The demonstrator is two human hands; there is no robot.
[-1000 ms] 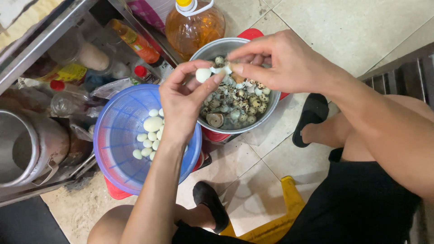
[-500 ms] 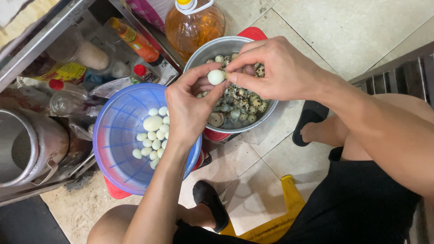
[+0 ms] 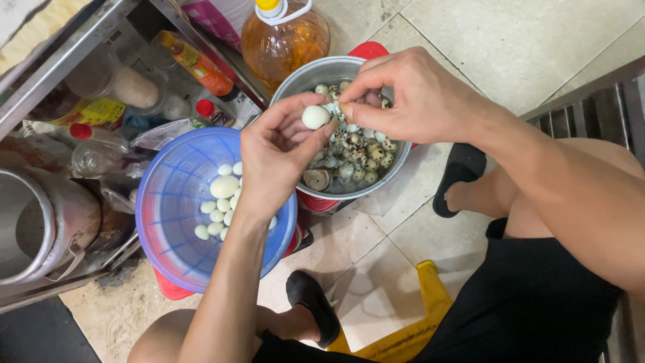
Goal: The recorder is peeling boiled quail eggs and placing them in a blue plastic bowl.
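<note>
head view, looking down past both arms to a tiled floor (image 3: 537,40).

- left hand (image 3: 275,158): grip clamped on a small white peeled egg (image 3: 315,117), pinched between thumb and fingertips, raised over the near rim of the metal bowl.
- right hand (image 3: 410,94): thumb and forefinger pressed together just beside the egg, touching it or a scrap of shell; which one cannot be told.
- metal bowl (image 3: 306,77): round, steel, resting on a red stool (image 3: 369,50); holds a heap of speckled quail eggs (image 3: 363,151) mixed with broken shell.
- blue colander (image 3: 168,202): plastic, slotted, just left of the bowl and below the left wrist; holds several peeled white eggs (image 3: 222,195), one plainly larger than the rest.
- oil jug (image 3: 285,37): clear, amber liquid, white handle and yellow cap, standing behind the bowl.
- metal shelf (image 3: 74,47): at left, carrying an orange sauce bottle (image 3: 195,64), red-capped bottles and plastic bags.
- steel pot (image 3: 40,228): lower left, with a side handle.
- black slippers (image 3: 460,175): one on each foot, on the floor.
- yellow stool (image 3: 416,316): under the person, partly hidden.
</note>
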